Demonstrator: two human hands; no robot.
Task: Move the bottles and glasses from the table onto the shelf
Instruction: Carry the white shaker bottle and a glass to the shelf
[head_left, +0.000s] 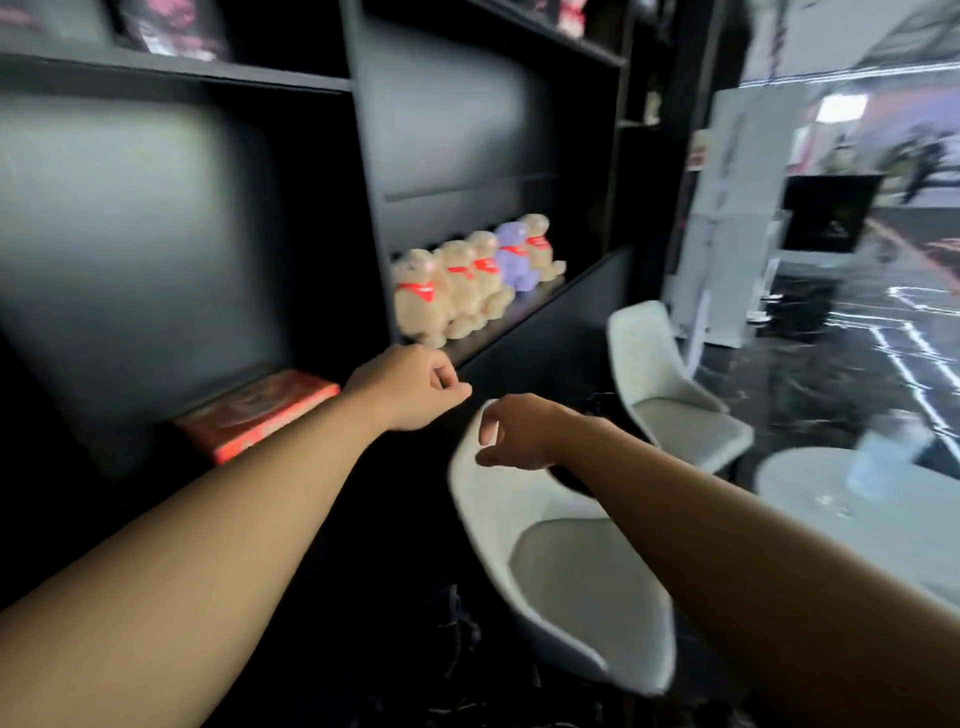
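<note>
The view is motion-blurred. My left hand (410, 387) hangs in front of the black shelf unit (363, 171), fingers curled loosely, nothing in it. My right hand (514, 431) is just right of it, above the back of a white chair, fingers bent downward and holding nothing. A blurred clear glass or bottle (883, 457) stands on the white round table (831, 514) at the right edge, well away from both hands. The lower-left shelf compartment (130, 234) is mostly bare.
A red box (254, 413) lies on the lower-left shelf. Several plush bears (467, 280) line the shelf to the right. Two white chairs (566, 582) (670, 384) stand between shelf and table. Dark glossy floor stretches right.
</note>
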